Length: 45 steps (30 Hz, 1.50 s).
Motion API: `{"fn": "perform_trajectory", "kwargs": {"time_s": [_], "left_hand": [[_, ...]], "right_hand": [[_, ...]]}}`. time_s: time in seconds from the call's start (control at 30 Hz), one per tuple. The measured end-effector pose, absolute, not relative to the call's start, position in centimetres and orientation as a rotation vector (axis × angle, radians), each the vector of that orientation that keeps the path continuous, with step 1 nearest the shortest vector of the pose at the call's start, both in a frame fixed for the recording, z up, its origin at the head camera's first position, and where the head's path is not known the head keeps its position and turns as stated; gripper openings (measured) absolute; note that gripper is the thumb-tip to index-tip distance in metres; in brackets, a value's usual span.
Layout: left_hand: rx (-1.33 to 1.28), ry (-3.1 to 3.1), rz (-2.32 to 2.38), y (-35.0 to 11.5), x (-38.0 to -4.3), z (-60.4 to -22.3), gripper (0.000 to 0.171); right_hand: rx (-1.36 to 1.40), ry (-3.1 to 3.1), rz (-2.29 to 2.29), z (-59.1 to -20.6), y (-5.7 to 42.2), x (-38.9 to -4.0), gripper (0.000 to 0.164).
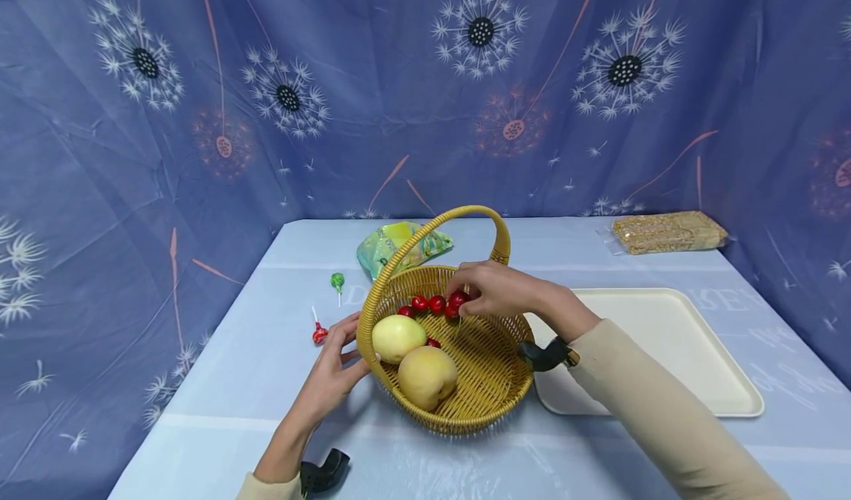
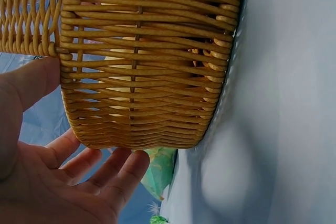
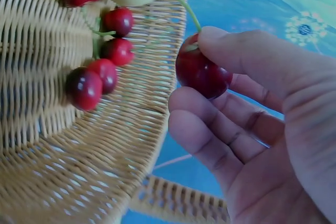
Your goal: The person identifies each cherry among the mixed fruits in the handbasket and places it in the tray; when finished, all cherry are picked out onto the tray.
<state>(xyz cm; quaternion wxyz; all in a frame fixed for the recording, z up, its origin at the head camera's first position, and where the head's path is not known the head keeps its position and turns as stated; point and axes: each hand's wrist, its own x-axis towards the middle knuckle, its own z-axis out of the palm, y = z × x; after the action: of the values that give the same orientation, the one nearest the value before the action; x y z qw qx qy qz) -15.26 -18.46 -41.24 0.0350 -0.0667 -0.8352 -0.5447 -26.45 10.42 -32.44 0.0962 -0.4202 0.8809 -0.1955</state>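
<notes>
A wicker basket (image 1: 488,371) with a tall handle stands in the middle of the table. My right hand (image 1: 495,287) is over its far side, pinching a dark red cherry (image 3: 197,72) with a green stem between thumb and fingers. Several other cherries (image 3: 118,21) lie inside the basket below the hand. A pale yellow-green fruit (image 1: 399,339) and a round yellow peach-like fruit (image 1: 428,377) fill the basket's left part. My left hand (image 1: 335,367) rests against the basket's left side, thumb near the handle's base and fingertips (image 2: 137,160) on the weave, fingers loosely extended.
A cream tray (image 1: 638,352) lies right of the basket, partly under my right forearm. Behind the basket is a green plastic bag (image 1: 385,245). A green lollipop (image 1: 337,281) and a red lollipop (image 1: 320,332) lie at left. A clear-wrapped tan package (image 1: 668,233) sits back right.
</notes>
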Motion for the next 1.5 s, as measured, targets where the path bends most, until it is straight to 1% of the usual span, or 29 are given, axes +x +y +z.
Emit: {"fn": "perform_trajectory", "kwargs": {"time_s": [0.27,0.43,0.6,0.9,1.13,1.5], "left_hand": [[-0.204,-2.543,-1.723,-18.5,-15.3,-41.4,0.059],[-0.192,-2.532,-1.765,-18.3,-15.3,-41.4,0.059],[-0.181,-2.523,-1.796,-18.2,-15.3,-41.4,0.059],[-0.227,-2.509,-1.795,-18.3,-15.2,-41.6,0.057],[-0.247,-2.496,-1.797,-18.3,-15.2,-41.5,0.056],[-0.257,-2.486,-1.806,-18.3,-15.2,-41.5,0.056]], "right_hand": [[-1.237,2.647,-0.781,-31.0,13.3,-25.3,0.032],[-1.204,2.729,-0.933,-31.2,15.9,-24.5,0.032],[-1.068,2.846,-1.063,-32.8,18.5,-23.9,0.033],[-0.830,3.009,-1.170,-37.0,21.7,-23.4,0.037],[-0.673,3.084,-1.128,-39.7,23.1,-23.1,0.036],[-0.560,3.008,-0.983,-41.8,24.8,-23.4,0.038]]}}
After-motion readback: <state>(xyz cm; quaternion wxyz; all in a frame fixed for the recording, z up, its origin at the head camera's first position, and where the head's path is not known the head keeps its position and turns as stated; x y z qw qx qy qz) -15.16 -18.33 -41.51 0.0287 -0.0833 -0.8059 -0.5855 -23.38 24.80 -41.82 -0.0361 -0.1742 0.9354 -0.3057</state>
